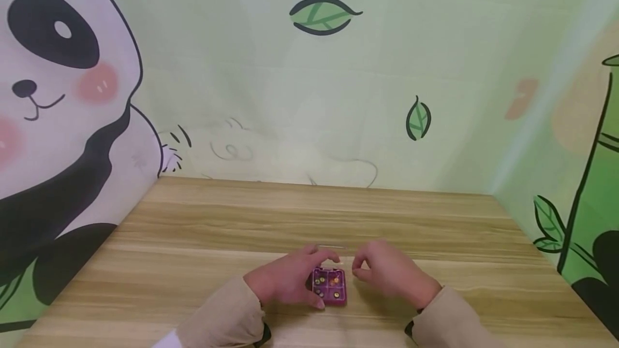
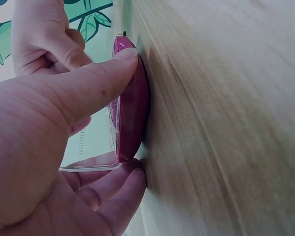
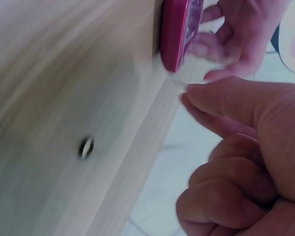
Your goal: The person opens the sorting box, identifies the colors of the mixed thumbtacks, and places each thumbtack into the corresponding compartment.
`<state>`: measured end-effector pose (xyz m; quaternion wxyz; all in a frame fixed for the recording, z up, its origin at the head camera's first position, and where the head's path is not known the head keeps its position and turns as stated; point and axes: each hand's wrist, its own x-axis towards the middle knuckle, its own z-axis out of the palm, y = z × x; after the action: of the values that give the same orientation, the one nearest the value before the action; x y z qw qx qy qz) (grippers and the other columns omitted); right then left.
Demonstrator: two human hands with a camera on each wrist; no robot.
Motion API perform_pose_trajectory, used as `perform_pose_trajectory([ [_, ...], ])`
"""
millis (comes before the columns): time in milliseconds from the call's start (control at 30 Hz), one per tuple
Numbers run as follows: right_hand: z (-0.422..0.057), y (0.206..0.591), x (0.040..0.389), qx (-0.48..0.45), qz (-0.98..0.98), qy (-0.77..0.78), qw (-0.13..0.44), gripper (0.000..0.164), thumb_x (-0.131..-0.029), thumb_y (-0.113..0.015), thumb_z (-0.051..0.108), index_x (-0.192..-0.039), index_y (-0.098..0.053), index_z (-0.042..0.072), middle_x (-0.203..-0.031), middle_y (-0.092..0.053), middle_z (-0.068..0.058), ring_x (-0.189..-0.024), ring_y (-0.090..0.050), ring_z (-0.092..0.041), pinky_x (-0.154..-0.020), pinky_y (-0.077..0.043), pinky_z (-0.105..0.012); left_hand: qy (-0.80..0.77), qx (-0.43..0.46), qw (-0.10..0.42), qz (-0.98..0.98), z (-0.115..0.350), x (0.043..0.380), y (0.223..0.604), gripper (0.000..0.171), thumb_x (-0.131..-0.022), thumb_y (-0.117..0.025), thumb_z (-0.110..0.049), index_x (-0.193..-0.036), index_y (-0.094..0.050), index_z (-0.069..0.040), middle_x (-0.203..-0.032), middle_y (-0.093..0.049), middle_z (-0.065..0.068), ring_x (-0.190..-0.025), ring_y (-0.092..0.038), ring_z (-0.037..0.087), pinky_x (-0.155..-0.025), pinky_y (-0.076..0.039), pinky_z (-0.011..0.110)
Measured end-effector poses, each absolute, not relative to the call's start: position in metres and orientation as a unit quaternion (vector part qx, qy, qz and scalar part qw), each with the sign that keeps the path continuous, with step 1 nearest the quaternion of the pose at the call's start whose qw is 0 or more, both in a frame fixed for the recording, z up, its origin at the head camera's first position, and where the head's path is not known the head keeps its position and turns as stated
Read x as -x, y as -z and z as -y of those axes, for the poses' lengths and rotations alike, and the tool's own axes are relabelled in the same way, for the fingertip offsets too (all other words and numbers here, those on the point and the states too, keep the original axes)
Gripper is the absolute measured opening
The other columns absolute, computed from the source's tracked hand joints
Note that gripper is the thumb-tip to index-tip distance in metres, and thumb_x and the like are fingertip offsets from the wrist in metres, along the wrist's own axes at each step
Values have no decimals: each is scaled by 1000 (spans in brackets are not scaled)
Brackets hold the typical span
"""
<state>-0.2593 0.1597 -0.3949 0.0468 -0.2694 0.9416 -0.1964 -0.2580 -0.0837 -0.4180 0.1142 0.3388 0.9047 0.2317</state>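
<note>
A small magenta case (image 1: 337, 299) lies on the table with its clear lid (image 2: 96, 142) raised. Its compartments hold several tiny round pieces (image 1: 336, 295), yellowish, dark and orange. My left hand (image 1: 294, 275) grips the case from the left, thumb (image 2: 101, 86) on its near edge and fingers curled at the far side by the lid. Just right of the case is my right hand (image 1: 389, 273). In the right wrist view its thumb (image 3: 226, 101) and index finger meet at the tips, the other fingers curled in; nothing distinct shows between them.
A small dark ring-shaped piece with a pale centre (image 3: 86, 147) lies on the wooden table (image 1: 203, 219), apart from the case. Behind the table hangs a pale green cloth (image 1: 232, 69) printed with a panda and leaves, which also rises at both sides.
</note>
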Motion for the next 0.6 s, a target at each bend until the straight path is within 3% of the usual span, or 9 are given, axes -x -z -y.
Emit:
perform_pose_trajectory([
  [267, -190, 397, 257, 215, -963, 151, 63, 19, -81, -72, 1, -69, -71, 16, -79, -67, 6, -69, -53, -10, -66, -49, -30, -230, -331, 119, -907, 82, 258, 419, 82, -78, -91, -34, -147, -47, -31, -145, -51, 9, -127, -58, 25, -111, -50, 44],
  [600, -210, 402, 255, 287, -941, 166, 74, 15, -82, -80, 9, -71, -74, 18, -60, -49, 13, -54, -37, -2, -52, -37, -21, -227, -330, 121, -908, 83, 258, 420, 82, -79, -91, -34, -148, -46, -31, -147, -50, 10, -130, -57, 26, -112, -49, 45],
])
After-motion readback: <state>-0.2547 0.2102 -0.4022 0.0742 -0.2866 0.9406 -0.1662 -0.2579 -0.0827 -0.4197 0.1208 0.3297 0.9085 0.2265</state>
